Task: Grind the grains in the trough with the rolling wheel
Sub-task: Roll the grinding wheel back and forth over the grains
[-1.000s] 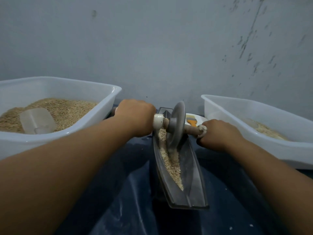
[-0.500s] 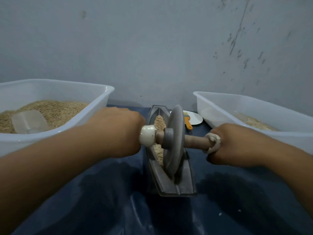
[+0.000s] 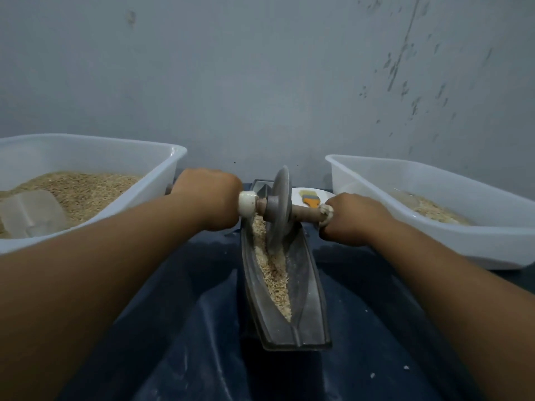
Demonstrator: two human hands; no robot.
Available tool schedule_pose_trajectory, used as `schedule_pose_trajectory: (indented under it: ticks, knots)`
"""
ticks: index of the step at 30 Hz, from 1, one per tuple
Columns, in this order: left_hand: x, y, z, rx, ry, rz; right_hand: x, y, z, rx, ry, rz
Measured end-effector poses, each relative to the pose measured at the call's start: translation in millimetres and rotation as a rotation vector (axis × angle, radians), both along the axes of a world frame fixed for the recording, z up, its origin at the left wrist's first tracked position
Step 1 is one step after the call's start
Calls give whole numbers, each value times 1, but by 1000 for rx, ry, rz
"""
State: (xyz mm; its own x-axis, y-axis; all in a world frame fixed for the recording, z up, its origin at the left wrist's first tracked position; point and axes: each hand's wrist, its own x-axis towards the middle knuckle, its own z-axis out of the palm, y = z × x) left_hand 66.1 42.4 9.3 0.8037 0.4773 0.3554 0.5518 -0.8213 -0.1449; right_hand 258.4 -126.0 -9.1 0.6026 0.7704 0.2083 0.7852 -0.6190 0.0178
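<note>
A grey boat-shaped metal trough [image 3: 307,299] lies lengthwise in front of me, with pale crushed grains [image 3: 273,273] along its groove. The grey rolling wheel [image 3: 279,206] stands upright in the far part of the trough, on a wooden axle [image 3: 305,212] with a white knob at its left. My left hand [image 3: 207,198] grips the left end of the axle, and my right hand [image 3: 354,218] grips the right end. Both fists hide the axle's tips.
A white plastic tub [image 3: 162,180] at the left holds whole grain and a clear scoop [image 3: 31,214]. A second white tub [image 3: 463,235] at the right holds a little ground grain. Behind the trough a white plate carries an orange brush [image 3: 311,199]. Dark blue sheeting [image 3: 188,328] covers the surface; a grey wall rises close behind.
The wheel rolled toward me to the trough's near end half a second ago and has now rolled back to the far part. Both hands moved with it.
</note>
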Motion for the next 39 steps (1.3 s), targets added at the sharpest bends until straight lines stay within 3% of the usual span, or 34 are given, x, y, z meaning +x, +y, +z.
schedule_pose_trajectory:
  ticks: [10, 15, 21, 23, 29, 33, 35, 39]
  knots:
    - [-42, -35, 2, -3, 70, -53, -48, -54, 13, 2, 60, 67]
    - [-67, -46, 0, 142, -20, -82, -65, -83, 23, -10, 157, 88]
    - [-30, -15, -18, 24, -51, -36, -46, -39, 14, -5, -103, -14]
    - [-17, -5, -16, -13, -38, -13, -35, -19, 15, -34, -113, -13]
    - [-32, -20, -8, -78, 59, 10, -32, -26, 34, -163, 204, 90]
    - [-63, -39, -11, 155, -32, -69, -52, -63, 39, -236, 382, 121]
    - [-60, -37, -10, 159, -52, -61, -55, -62, 38, -223, 305, 88]
    - [-31, -18, -13, -21, 8, 24, -49, -28, 26, -78, -41, 26]
